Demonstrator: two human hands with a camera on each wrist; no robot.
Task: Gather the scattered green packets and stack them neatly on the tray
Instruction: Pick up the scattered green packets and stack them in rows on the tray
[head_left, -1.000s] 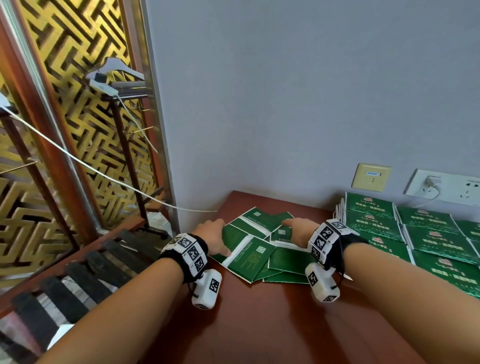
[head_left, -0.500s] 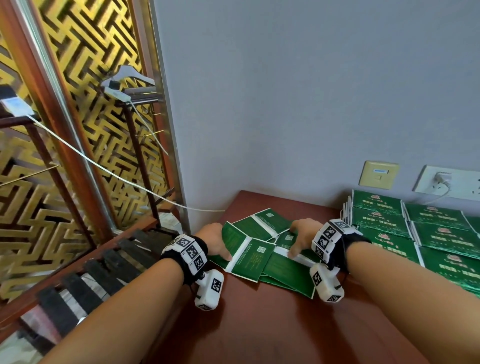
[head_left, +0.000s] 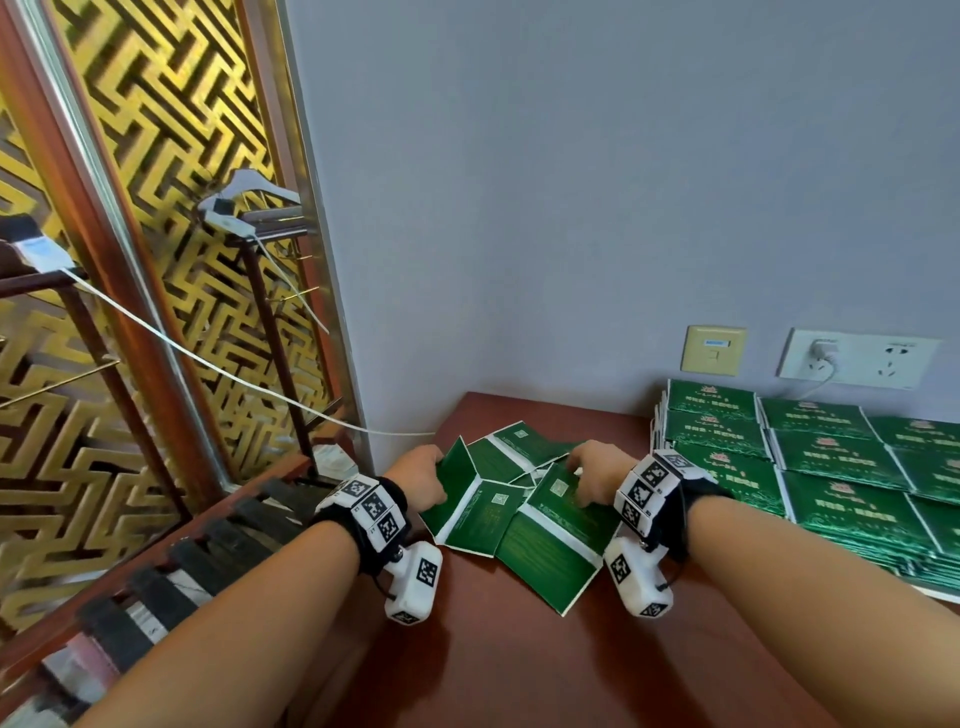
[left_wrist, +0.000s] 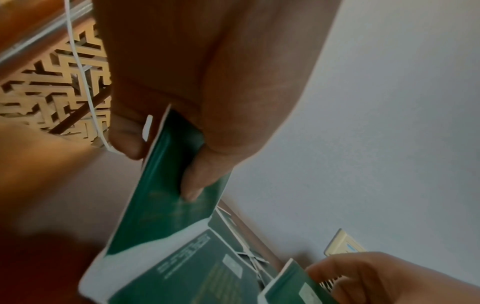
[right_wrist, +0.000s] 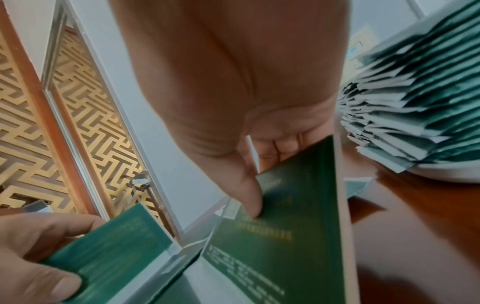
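Several flat green packets (head_left: 519, 512) with white borders lie fanned on the dark red table (head_left: 519, 665) near its back left corner. My left hand (head_left: 423, 480) pinches the leftmost packet (left_wrist: 166, 193), thumb on its face and fingers behind, and tilts its outer edge up. My right hand (head_left: 592, 478) grips the rightmost packet (right_wrist: 285, 226) the same way, thumb on top, its right edge raised. To the right, stacked green packets (head_left: 810, 457) cover a white tray (right_wrist: 441, 174) in rows.
A grey wall (head_left: 571, 208) with a beige plate (head_left: 714, 351) and a white socket (head_left: 857, 358) closes the back. A gold lattice screen (head_left: 130, 260), a dark rack and a white cable (head_left: 208, 364) stand left of the table's edge.
Both hands have moved inward and curled round the outer packets, lifting their edges. The fan of packets has bunched closer together and slid a little nearer to me.
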